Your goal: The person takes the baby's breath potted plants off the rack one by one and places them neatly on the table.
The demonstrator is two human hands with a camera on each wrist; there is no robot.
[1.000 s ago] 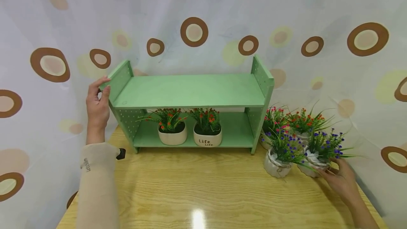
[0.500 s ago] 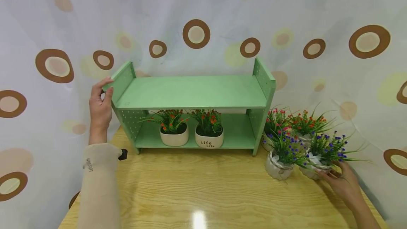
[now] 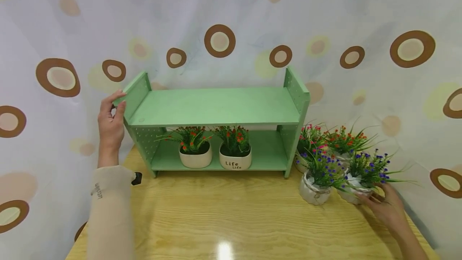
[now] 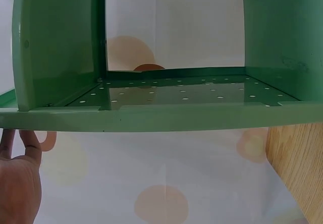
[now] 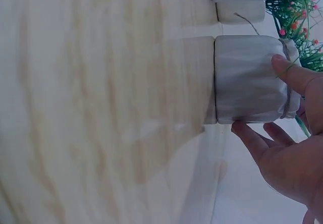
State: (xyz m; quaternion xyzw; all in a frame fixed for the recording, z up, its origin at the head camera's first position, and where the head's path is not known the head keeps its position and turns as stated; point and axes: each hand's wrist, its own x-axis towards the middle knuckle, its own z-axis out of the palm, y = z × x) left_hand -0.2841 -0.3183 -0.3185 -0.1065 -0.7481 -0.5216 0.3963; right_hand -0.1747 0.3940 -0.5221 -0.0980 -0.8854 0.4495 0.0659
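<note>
Dotted backdrop; wooden worktop, lower centre; green shelf, centre, its left panel held by left grip; purple-flowered pot, lower right, clasped by right grip: presumably light, rigid, best taken round the middle, below the foliage.

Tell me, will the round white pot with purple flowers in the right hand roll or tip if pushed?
The round white pot probably won't roll, since its base looks flat. A high push might tip it, as purple flowers spread past its rim. Thin green leaves will likely wobble.
</note>
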